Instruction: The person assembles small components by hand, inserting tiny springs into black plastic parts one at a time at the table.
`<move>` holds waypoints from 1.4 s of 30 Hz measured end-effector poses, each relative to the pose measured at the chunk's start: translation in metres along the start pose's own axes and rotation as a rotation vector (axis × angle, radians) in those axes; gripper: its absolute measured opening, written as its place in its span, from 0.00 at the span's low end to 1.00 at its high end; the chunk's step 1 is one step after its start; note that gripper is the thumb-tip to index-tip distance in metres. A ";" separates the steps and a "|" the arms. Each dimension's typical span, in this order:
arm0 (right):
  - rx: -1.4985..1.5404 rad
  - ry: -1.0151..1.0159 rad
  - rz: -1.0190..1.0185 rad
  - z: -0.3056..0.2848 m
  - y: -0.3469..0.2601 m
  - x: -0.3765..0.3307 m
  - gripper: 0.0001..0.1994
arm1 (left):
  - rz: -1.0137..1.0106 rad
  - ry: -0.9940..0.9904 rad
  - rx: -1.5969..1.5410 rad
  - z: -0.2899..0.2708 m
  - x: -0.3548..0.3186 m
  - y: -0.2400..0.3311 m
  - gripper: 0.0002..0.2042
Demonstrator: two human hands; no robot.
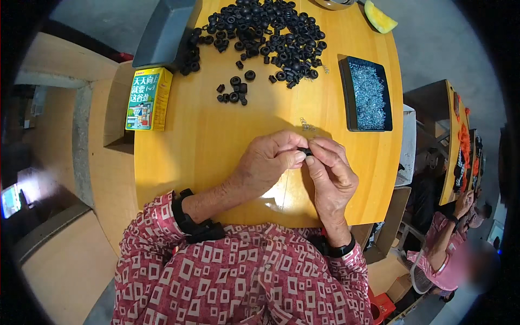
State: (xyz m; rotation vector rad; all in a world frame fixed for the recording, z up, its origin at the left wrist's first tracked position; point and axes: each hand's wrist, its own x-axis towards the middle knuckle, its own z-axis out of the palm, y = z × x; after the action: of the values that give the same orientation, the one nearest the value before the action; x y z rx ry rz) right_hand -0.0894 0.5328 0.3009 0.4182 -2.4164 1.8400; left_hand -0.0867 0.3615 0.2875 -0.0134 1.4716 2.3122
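My left hand and my right hand meet over the near middle of the table, both closed. Between their fingertips sits a small black plastic part, mostly covered by thumbs and forefingers. Just beyond the fingertips, a few loose metal springs lie on the wood. A small cluster of black plastic parts rests farther off to the left. Behind it spreads a large heap of similar black parts.
A black tray of small metal springs stands at the right edge. On the left are a drink carton and a grey bin. A yellow melon piece lies far right. Another person sits at a bench to the right.
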 end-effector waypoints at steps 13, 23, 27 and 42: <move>0.103 0.011 0.105 0.010 -0.007 -0.004 0.18 | 0.139 0.131 0.211 0.005 0.006 -0.014 0.10; -0.190 -0.080 -0.049 -0.002 -0.009 0.006 0.25 | 0.064 0.020 -0.092 0.002 0.009 -0.005 0.10; -0.632 -0.180 -0.318 -0.010 -0.011 0.018 0.27 | 0.084 -0.003 -0.052 0.001 0.008 -0.006 0.10; -0.927 -0.114 -0.530 -0.013 -0.011 0.020 0.18 | 0.099 0.099 0.188 0.011 0.007 0.000 0.08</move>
State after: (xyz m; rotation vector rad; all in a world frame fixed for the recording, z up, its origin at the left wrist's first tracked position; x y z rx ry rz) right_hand -0.1066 0.5392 0.3194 0.9266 -2.5400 0.4208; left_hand -0.0913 0.3734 0.2904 -0.0028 1.7718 2.2679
